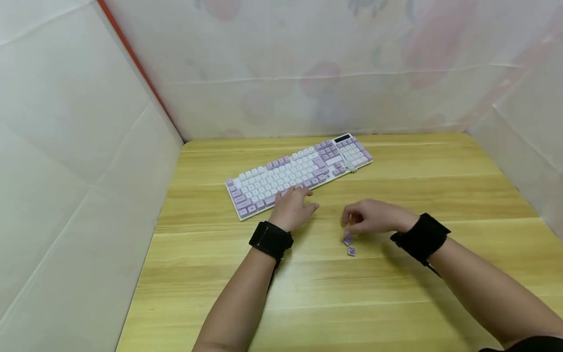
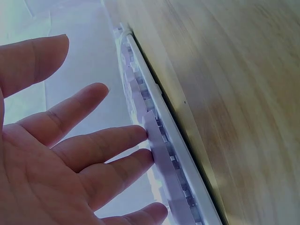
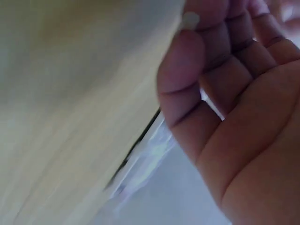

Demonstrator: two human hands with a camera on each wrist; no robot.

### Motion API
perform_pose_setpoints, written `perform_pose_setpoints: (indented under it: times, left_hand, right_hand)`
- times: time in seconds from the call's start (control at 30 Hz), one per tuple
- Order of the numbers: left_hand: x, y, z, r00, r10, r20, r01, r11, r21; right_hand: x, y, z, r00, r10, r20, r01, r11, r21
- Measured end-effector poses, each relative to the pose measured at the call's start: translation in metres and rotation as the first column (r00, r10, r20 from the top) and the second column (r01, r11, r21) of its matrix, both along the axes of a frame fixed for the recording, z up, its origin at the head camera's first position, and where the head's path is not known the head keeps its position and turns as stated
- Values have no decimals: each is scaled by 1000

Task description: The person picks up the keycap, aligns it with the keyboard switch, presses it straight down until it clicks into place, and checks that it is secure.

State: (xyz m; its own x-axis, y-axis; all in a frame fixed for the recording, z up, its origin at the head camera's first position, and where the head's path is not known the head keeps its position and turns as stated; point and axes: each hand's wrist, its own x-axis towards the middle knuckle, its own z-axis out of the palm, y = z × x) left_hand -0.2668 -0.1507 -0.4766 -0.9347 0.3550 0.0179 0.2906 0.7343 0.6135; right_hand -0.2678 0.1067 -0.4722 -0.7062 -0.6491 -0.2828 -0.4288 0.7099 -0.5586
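Note:
A white and lilac keyboard (image 1: 286, 176) lies at a slant on the wooden table. My left hand (image 1: 292, 209) is at its near edge, palm sideways and fingers spread. In the left wrist view, two fingertips touch a long lilac key (image 2: 161, 157). My right hand (image 1: 374, 216) is low over the table, right of the left hand, fingers curled. A small pale piece (image 3: 190, 21), seemingly a keycap, is pinched between its thumb and forefinger. Just below the thumb is a purple keycap (image 1: 347, 240), with a second purple keycap (image 1: 351, 251) nearer to me.
A cable (image 1: 345, 159) lies bundled across the keyboard's right part. White sheeting (image 1: 286, 102) with a faded print hangs behind the table (image 1: 308, 313), and plain white sheeting (image 1: 88, 161) stands on the left. Black bands (image 1: 271, 239) wrap both wrists.

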Motion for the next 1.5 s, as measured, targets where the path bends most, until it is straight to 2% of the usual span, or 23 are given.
perform_pose_setpoints:
  times: [0.13, 0.3, 0.4, 0.5, 0.57, 0.6, 0.7, 0.73, 0.8, 0.87, 0.93, 1.0, 1.07, 1.1, 1.2, 1.27, 1.33, 1.4, 1.5]
  left_hand:
    - [0, -1, 1, 1000, 9, -3, -9, 1000, 1]
    - [1, 0, 1, 1000, 10, -3, -10, 1000, 7]
    - [1, 1, 0, 1000, 8, -7, -8, 1000, 2]
    - [1, 1, 0, 1000, 8, -15, -8, 1000, -4]
    - [1, 2, 1, 1000, 8, -20, -8, 1000, -12]
    - [1, 2, 1, 1000, 7, -20, -7, 1000, -14]
    - [0, 2, 1, 1000, 4, -20, -5, 1000, -18]
    - [0, 2, 1, 1000, 3, -22, -4, 1000, -20]
    - [0, 2, 2, 1000, 2, -27, -2, 1000, -20]
    - [0, 3, 3, 999, -2, -41, 1, 1000, -11]
    - [1, 4, 5, 997, -11, -77, 12, 1000, 18]
    - [4, 6, 9, 994, -36, -103, 45, 995, 87]
    - [7, 6, 15, 990, -79, -117, 100, 978, 181]
    - [9, 6, 17, 987, -109, -121, 135, 963, 233]
    - [13, 5, 25, 969, -221, -110, 246, 897, 368]
    - [15, 5, 29, 950, -292, -112, 311, 850, 426]
    - [16, 4, 31, 934, -340, -113, 352, 813, 463]
    - [17, 4, 32, 923, -366, -120, 377, 795, 475]
    - [17, 5, 32, 914, -380, -140, 400, 793, 460]
  right_hand:
    - [17, -14, -6, 999, 40, 1, -40, 997, 61]
    - [24, -21, -13, 996, 66, -60, -60, 994, 96]
    - [23, -18, -12, 999, 21, -36, -20, 1000, 19]
    - [19, -13, -10, 999, -33, 10, 34, 991, -128]
    - [18, -10, -9, 996, -60, 68, 76, 961, -266]
    - [17, -8, -7, 992, -70, 106, 102, 937, -333]
    - [18, -6, -2, 966, -80, 247, 198, 841, -504]
    - [19, -6, 0, 955, -77, 287, 228, 808, -544]
    - [21, -7, 4, 940, -75, 332, 270, 760, -592]
    - [23, -8, 7, 932, -77, 355, 295, 731, -615]
    - [24, -9, 9, 929, -89, 360, 309, 723, -618]
    - [25, -10, 10, 925, -101, 367, 323, 719, -616]
    - [25, -10, 11, 924, -102, 367, 325, 715, -619]
    - [25, -11, 12, 927, -97, 363, 320, 710, -627]
    - [26, -11, 16, 933, -63, 353, 299, 682, -668]
    - [26, -10, 18, 938, -44, 344, 287, 657, -697]
    - [26, -10, 19, 939, -21, 344, 280, 631, -723]
    - [27, -11, 19, 938, 13, 346, 270, 598, -755]
    - [29, -13, 20, 929, 74, 363, 265, 554, -790]
